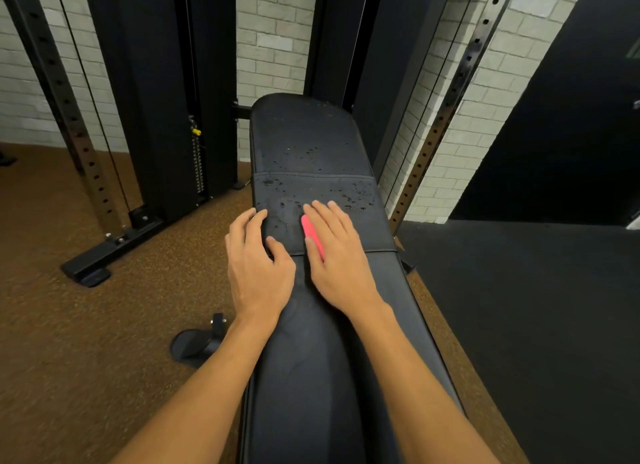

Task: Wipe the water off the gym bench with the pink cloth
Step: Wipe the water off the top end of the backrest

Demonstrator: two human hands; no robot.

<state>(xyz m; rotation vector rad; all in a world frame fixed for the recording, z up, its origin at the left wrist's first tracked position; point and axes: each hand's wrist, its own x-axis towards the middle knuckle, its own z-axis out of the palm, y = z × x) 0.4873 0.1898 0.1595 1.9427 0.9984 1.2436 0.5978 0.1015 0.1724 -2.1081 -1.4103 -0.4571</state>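
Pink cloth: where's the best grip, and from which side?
Likely pinch the pink cloth by its exposed edge, left of the right hand, coming from above-left. It lies flat on the gym bench, the rest hidden under that palm.

The bench (311, 145) is set lengthwise, its far end towards the brick wall (273, 38). Water drops (353, 193) are scattered on the bench's far half, just beyond both hands. The left hand (258, 259) is rested on the bench's left edge. The right hand (337, 256) is laid flat on the bench's middle, with the cloth (307, 230) pressed beneath it. A weight stack (199, 166) is placed left of the bench's far end, a perforated upright (446, 110) right of it. A floor mat (536, 308) is spread to the bench's right.
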